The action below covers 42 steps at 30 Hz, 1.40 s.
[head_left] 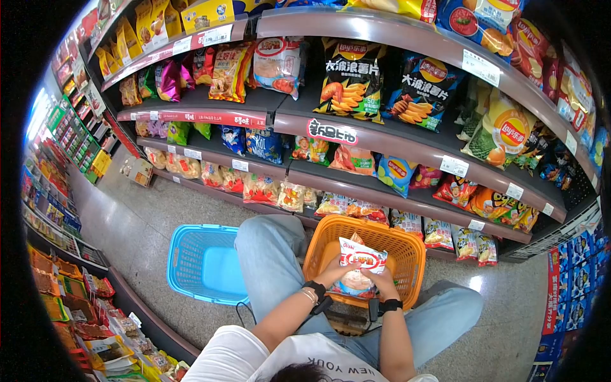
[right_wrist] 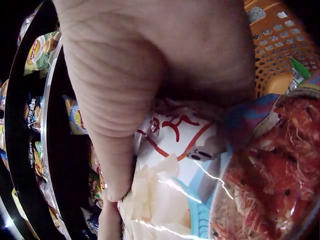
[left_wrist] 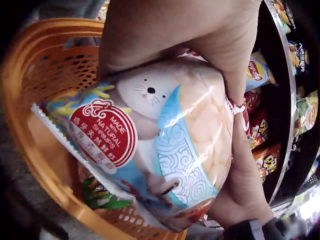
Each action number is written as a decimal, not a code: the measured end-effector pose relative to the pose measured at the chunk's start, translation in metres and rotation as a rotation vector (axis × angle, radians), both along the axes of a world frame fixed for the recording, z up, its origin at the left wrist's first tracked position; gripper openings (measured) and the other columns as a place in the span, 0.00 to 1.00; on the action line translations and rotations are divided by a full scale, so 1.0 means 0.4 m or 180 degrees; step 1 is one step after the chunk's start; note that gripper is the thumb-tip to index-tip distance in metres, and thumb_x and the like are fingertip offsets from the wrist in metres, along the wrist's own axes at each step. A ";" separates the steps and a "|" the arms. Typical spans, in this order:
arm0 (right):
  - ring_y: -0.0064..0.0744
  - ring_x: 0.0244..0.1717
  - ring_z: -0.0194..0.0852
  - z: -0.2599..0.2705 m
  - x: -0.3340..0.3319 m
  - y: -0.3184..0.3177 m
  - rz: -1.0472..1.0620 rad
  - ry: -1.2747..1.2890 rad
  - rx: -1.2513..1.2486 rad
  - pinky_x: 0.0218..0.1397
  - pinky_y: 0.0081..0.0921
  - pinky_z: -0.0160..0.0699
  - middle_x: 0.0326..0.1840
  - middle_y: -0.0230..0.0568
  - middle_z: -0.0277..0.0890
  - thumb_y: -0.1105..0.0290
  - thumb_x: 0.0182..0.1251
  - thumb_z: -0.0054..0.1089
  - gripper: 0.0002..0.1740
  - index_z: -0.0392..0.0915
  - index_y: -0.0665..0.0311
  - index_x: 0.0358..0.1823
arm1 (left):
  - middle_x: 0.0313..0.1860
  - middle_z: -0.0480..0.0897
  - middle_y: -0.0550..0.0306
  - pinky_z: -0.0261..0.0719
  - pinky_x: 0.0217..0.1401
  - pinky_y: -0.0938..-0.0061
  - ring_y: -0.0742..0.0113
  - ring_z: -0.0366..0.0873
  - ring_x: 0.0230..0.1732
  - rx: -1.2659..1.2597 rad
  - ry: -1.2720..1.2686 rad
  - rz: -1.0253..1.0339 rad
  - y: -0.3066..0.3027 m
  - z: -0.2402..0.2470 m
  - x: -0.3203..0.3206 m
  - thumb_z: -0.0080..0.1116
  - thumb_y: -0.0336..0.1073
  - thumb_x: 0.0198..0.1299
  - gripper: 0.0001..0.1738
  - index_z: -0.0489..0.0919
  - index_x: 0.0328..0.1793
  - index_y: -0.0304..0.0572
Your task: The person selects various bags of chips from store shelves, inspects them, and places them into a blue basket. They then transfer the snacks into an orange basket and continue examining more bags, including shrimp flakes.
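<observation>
Both hands hold one bag of shrimp chips (head_left: 358, 280) above the orange shopping basket (head_left: 415, 267). My left hand (head_left: 331, 274) grips the bag's left side, and my right hand (head_left: 384, 284) grips the right side, thumbs over the front. Seen from the left wrist, the bag (left_wrist: 195, 135) shows a white cartoon seal and a red round label. Red shrimp are printed on the bag (right_wrist: 270, 170) in the right wrist view. Below it, a green packet (left_wrist: 102, 192) lies inside the basket. The hidden fingers pass behind the bag.
A blue basket (head_left: 181, 280) stands on the floor left of the person's bent legs. Ahead rise curved shelves (head_left: 356, 118) filled with snack bags, including black Lay's bags (head_left: 352, 79). Another snack display (head_left: 105, 331) lies at the lower left, and blue packets (head_left: 579, 280) hang at the right.
</observation>
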State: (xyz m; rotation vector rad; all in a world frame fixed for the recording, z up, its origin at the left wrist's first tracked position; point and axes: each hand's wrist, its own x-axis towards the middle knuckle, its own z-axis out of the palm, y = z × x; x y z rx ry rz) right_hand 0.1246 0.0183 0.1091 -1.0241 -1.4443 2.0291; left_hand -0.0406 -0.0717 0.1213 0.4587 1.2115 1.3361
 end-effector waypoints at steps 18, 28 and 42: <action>0.26 0.50 0.76 0.000 -0.002 -0.003 -0.0039 -0.0031 -0.0062 0.55 0.25 0.74 0.52 0.37 0.78 0.69 0.53 0.74 0.29 0.73 0.68 0.56 | 0.58 0.78 0.54 0.73 0.60 0.72 0.67 0.76 0.56 0.0168 0.0037 -0.0081 0.001 -0.013 0.001 0.67 0.42 0.58 0.32 0.69 0.65 0.36; 0.27 0.50 0.77 -0.012 0.001 -0.004 -0.0062 -0.0101 -0.0010 0.55 0.25 0.73 0.51 0.37 0.79 0.70 0.55 0.73 0.27 0.73 0.68 0.56 | 0.56 0.78 0.54 0.74 0.58 0.73 0.69 0.76 0.55 0.0173 -0.0039 -0.0106 0.005 -0.027 -0.002 0.66 0.42 0.58 0.31 0.70 0.64 0.36; 0.26 0.49 0.77 -0.034 0.002 0.000 -0.0054 -0.0205 0.0113 0.55 0.25 0.74 0.51 0.36 0.79 0.70 0.56 0.72 0.25 0.74 0.67 0.55 | 0.56 0.79 0.55 0.73 0.59 0.74 0.69 0.76 0.54 0.0180 0.0128 -0.0134 0.005 -0.041 0.000 0.66 0.42 0.59 0.30 0.71 0.63 0.36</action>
